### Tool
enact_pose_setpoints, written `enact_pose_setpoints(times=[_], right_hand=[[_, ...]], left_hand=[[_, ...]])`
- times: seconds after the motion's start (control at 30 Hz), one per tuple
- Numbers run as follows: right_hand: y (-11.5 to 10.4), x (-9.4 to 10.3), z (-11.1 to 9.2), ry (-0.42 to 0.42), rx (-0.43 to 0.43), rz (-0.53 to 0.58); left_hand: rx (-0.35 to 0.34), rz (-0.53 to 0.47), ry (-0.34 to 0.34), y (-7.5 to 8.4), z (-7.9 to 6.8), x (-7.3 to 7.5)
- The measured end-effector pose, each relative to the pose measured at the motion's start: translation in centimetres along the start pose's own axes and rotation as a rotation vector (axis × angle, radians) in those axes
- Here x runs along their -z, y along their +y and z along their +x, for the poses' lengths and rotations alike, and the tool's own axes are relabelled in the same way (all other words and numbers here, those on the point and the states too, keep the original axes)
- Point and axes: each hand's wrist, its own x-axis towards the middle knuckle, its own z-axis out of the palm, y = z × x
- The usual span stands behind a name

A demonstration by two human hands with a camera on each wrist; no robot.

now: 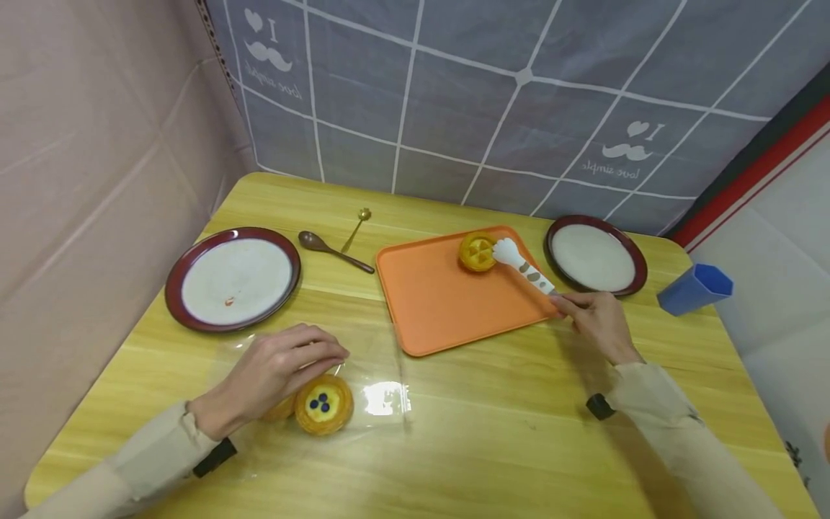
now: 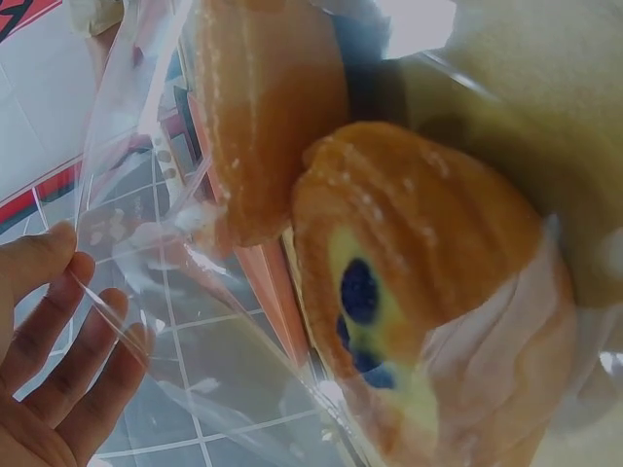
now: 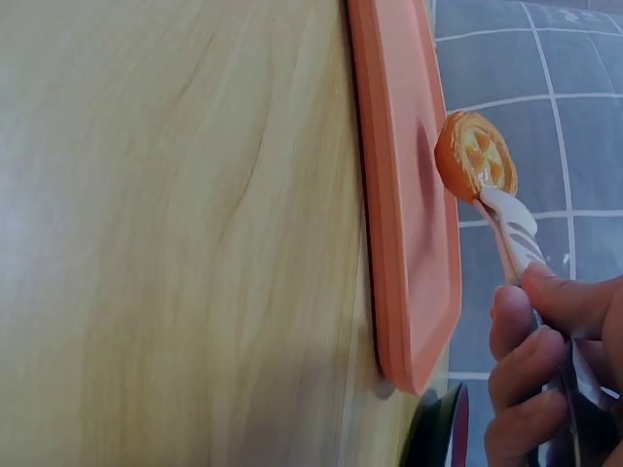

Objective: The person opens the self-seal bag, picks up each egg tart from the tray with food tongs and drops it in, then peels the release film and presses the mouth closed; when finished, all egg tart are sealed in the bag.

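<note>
Blueberry tart (image 2: 419, 292) beside left fingers (image 2: 92, 336) pinching clear bag (image 1: 382, 400), right fingers (image 3: 526, 370) clamping tongs (image 3: 519, 233), second tart (image 3: 475, 156) beyond

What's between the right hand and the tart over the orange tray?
White tongs, reaching from the right hand to the tart; the head view shows this.

A gray-blue backdrop (image 1: 467, 108) with white grid lines (image 1: 409, 86) and mustache prints (image 1: 626, 152) rose behind a wood-grain table (image 1: 519, 447), flanked by a beige wall (image 1: 84, 187) at left and a red-edged white surface (image 1: 778, 238) at right.
</note>
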Motion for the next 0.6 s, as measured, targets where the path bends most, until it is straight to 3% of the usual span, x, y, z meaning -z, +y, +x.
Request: enact_pose_setpoints(times=[0.33,0.6], right_hand=[[-1.9,2.4,-2.8,-0.004,-0.047,0.096],[-0.3,3.1,-5.2,-0.025,-0.091,0.084]], left_hand=[[0.006,0.013,0.003,0.0,0.0,0.0],[-0.002,0.022,0.004,0.0,0.1,0.0]])
